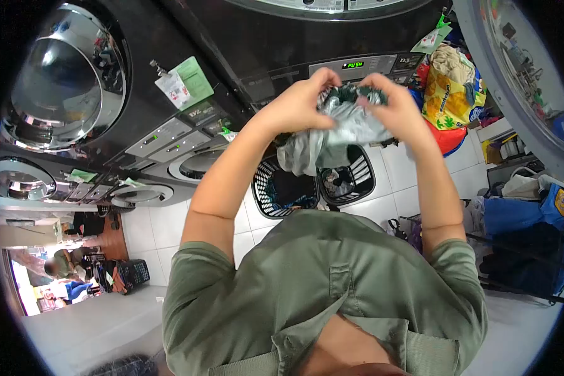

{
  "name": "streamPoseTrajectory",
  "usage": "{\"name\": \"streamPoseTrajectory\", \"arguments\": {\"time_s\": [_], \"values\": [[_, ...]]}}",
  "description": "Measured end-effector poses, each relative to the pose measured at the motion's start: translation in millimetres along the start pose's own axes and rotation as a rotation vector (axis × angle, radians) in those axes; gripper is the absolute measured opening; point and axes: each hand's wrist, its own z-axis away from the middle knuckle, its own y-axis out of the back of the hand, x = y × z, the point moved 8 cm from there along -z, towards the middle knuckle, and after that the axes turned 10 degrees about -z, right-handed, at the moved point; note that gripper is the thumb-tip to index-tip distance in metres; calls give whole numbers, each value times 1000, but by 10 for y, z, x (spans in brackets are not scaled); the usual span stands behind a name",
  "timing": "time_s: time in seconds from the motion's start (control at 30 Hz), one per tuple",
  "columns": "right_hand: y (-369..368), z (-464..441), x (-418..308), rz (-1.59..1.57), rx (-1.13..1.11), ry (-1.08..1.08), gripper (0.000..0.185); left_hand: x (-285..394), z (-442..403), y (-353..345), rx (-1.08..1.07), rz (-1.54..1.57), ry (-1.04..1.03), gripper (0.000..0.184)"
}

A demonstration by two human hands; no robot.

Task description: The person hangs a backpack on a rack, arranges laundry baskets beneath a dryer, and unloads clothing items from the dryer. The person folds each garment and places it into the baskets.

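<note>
My left hand (299, 105) and my right hand (396, 105) are raised in front of the dryer's control panel (382, 65). Between them hangs a light grey garment (354, 125) with a dark green and white patterned edge gathered at the top. The fingers of both hands curl round that edge, and the grey cloth droops lower on the left. Its exact kind does not show. Below it on the floor are a black laundry basket (261, 199) with dark clothes inside and a second basket (365, 172) holding a few crumpled clothes.
Dark stacked machines line the left, with a round glass door (59, 81) and a green tag (194, 81). A yellow bag (448, 103) stuffed with clothes stands at right, below an open machine door (526, 69). Blue clothes (514, 216) hang at far right. Another person (62, 264) is far left.
</note>
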Motion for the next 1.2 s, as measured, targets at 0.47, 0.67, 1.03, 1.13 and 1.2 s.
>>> {"name": "streamPoseTrajectory", "arguments": {"time_s": [0.47,0.67,1.03,1.13,1.2], "values": [[-46,-69,635,80,-152,-310,32,-702,1172,73,-200,-66,355,27],[-233,-80,899,-189,21,-353,36,-980,1377,465,150,-339,218,28],[-1447,322,993,-922,97,-570,57,-1110,1234,-545,293,1366,461,65],[-1130,322,453,-659,-29,-297,55,-802,1106,-294,393,1033,495,33],[-531,257,311,-301,378,38,60,-634,1005,-219,305,1190,484,29]]}}
